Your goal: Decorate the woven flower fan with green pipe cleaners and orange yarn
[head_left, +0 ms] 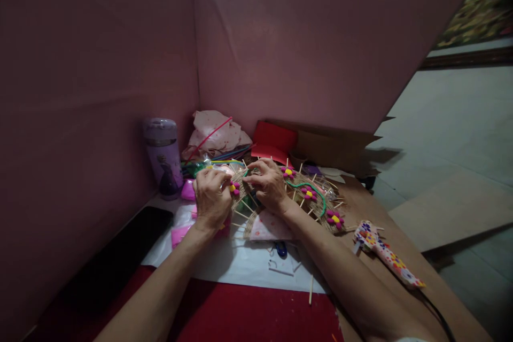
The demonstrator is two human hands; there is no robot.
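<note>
A fan-shaped craft of woven twine and thin sticks lies in front of me, with magenta flowers with yellow centres and a wavy green strip on it. My left hand is at its left end beside one flower, fingers bent together; what they hold, if anything, is hidden. My right hand rests over the upper middle of the twine band, thumb and forefinger near the end of the green strip, with a small gap between them. A spotted cloth piece forms the craft's lower centre.
A purple tumbler and a black phone-like slab stand or lie at left. Behind are spotted cloth and red sheets. A flower-patterned glue gun with a cord lies right. Pink panels enclose the back and left.
</note>
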